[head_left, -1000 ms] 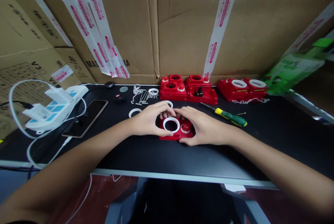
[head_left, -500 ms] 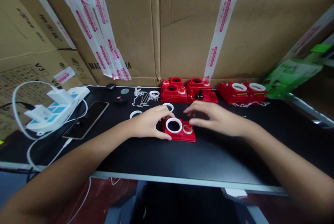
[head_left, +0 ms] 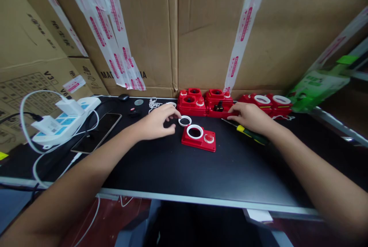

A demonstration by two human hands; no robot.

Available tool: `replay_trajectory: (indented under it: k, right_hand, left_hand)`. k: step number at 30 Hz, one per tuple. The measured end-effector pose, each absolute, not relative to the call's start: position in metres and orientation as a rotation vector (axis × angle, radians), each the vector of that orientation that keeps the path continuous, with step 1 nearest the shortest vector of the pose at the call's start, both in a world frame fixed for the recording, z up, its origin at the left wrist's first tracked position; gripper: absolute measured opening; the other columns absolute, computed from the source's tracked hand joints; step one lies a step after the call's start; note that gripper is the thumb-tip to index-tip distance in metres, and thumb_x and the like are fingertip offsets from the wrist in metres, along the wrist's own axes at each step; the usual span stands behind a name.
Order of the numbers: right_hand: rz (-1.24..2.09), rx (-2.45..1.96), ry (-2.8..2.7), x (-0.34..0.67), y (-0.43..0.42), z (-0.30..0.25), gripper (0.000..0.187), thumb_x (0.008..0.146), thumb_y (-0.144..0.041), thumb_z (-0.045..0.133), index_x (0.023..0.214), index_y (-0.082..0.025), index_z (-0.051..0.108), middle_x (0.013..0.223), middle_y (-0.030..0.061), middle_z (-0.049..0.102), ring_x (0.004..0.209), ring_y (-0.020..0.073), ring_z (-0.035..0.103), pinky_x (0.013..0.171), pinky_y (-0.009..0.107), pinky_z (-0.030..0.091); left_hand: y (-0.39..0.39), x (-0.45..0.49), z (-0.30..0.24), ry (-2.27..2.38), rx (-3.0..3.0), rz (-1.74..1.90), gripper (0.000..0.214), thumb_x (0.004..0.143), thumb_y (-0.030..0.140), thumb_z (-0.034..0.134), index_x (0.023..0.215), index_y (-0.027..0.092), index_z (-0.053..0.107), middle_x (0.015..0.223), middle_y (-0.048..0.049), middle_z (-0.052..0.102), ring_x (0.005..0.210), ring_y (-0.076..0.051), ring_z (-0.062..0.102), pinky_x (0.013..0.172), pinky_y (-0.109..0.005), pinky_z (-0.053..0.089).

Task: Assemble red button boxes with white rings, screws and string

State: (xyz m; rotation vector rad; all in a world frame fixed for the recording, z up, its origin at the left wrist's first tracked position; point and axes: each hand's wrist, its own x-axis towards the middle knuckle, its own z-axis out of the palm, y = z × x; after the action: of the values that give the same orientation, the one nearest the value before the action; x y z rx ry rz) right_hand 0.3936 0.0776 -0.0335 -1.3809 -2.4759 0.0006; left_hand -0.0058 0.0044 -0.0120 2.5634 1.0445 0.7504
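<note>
Housing base [head_left: 217, 115], red and shallow, sits near the back of the desk [head_left: 172, 174] with a black fitting [head_left: 219, 106] standing inside it. The right hand [head_left: 249, 116] has its grip at the base's right end, thumb toward the front; I cannot tell whether it pinches the wall or merely touches it. A one-ended hold could let the base swing or tip, and lifting carelessly might knock the fitting or drag the red unit [head_left: 216, 93] crowded behind. The screwdriver [head_left: 244, 130] lies just below that hand, so a low pull could snag it or set it rolling.

In front, a red cover [head_left: 198, 144] lies on the desk with a white ring [head_left: 188, 132] on its upper side. Were that ring unfastened, a bump might shift it. The left hand [head_left: 159, 121] is empty, its grip wide, thumb well apart from the fingers. Its fingertips are beside a loose ring [head_left: 185, 125], which a careless sweep could push against the cover. Further left, the phone [head_left: 97, 134] is well apart.
</note>
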Motion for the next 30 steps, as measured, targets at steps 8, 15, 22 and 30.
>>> replay_trajectory:
  k: [8, 15, 22, 30]
  right_hand:
    - [-0.047, -1.360, -2.231, 0.408, 0.065, -0.001, 0.025, 0.094, -0.045, 0.073, 0.090, -0.020, 0.072, 0.092, 0.0096, 0.074, 0.074, 0.0214, 0.063, 0.068, 0.036, 0.044]
    - [0.140, -1.140, -1.924, 0.380, 0.026, 0.022, 0.023, 0.089, -0.042, 0.084, 0.090, -0.019, 0.079, 0.077, 0.0017, 0.067, 0.062, 0.0141, 0.049, 0.058, 0.033, 0.036]
    - [0.813, -0.434, -2.274, 0.325, -0.033, 0.022, 0.017, 0.084, -0.017, 0.090, 0.082, -0.023, 0.074, 0.078, -0.0023, 0.066, 0.069, 0.0128, 0.059, 0.064, 0.028, 0.047]
    - [1.567, -0.701, -2.493, 0.301, -0.048, -0.002, 0.034, 0.092, -0.047, 0.081, 0.082, -0.018, 0.066, 0.093, 0.0032, 0.064, 0.064, 0.0127, 0.070, 0.042, 0.020, 0.050]
  left_hand:
    - [0.038, -0.059, -0.008, 1.732, 2.569, 0.583, 0.017, 0.089, 0.017, 0.060, 0.099, 0.017, 0.073, 0.103, -0.0073, 0.065, 0.091, -0.021, 0.065, 0.088, -0.037, 0.054]
    - [0.045, -0.074, -0.015, 1.967, 2.500, 0.482, 0.012, 0.087, 0.022, 0.062, 0.086, 0.019, 0.074, 0.097, -0.0108, 0.072, 0.087, -0.027, 0.069, 0.084, -0.042, 0.053]
    - [0.047, -0.074, -0.018, 1.948, 2.414, 0.451, 0.011, 0.087, 0.022, 0.064, 0.088, 0.021, 0.075, 0.091, -0.0055, 0.081, 0.084, -0.022, 0.074, 0.078, -0.033, 0.053]
    - [0.051, -0.074, -0.023, 1.888, 2.472, 0.472, 0.015, 0.088, 0.026, 0.065, 0.096, 0.019, 0.075, 0.099, -0.0080, 0.080, 0.092, -0.023, 0.074, 0.089, -0.036, 0.055]
